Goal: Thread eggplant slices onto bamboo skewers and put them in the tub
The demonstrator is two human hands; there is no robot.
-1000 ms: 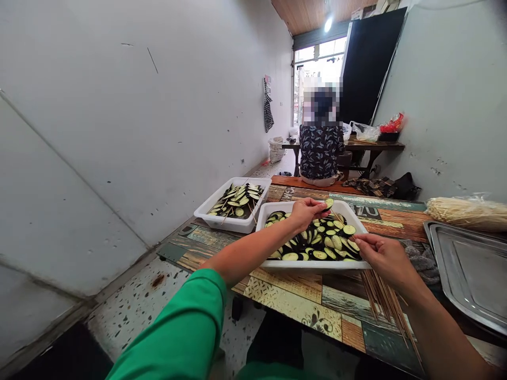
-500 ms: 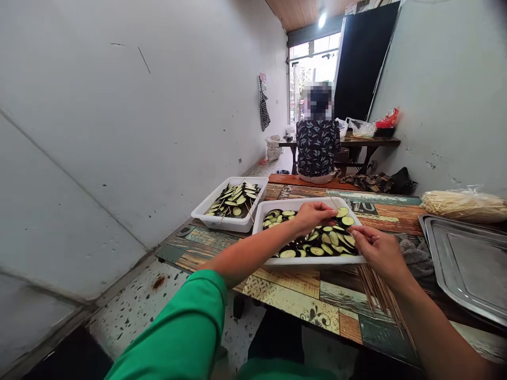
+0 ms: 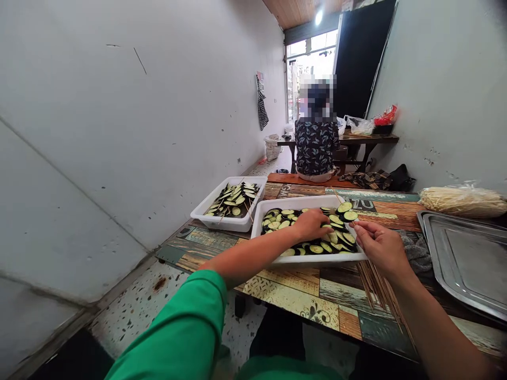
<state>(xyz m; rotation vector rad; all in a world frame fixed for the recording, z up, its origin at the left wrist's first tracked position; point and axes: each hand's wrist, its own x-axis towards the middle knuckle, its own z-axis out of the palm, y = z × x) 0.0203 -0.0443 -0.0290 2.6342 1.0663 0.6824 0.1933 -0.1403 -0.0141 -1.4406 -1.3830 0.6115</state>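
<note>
The right hand (image 3: 376,243) pinches a thin skewer (image 3: 337,195) near its lower end, between thumb and fingertips, above the right end of the near white tub (image 3: 309,260); two threaded eggplant slices (image 3: 350,216) sit on it ahead of the fingers, and its far end pokes out past them; the low grip probably leaves that end free and the fingers clear of it. The left hand (image 3: 315,224) reaches down among the loose eggplant slices (image 3: 316,249) in the same tub, fingers bent; its fingertips are partly hidden, so I cannot tell whether it grasps a slice.

The spare skewers (image 3: 378,290) lie loosely bunched on the counter (image 3: 293,298) beside the tub's near right corner, seemingly there to be within the right hand's reach; the second white tub (image 3: 225,226), to the left, holds slices with sticks jutting out, likely set apart so that threaded ones do not mix with loose ones.

The threaded slices are thin ovals with pale yellow-green flesh and a dark skin edge; they slightly overlap, broad faces toward the camera; the loose ones look alike, overlapping at many angles, some glossy.
</note>
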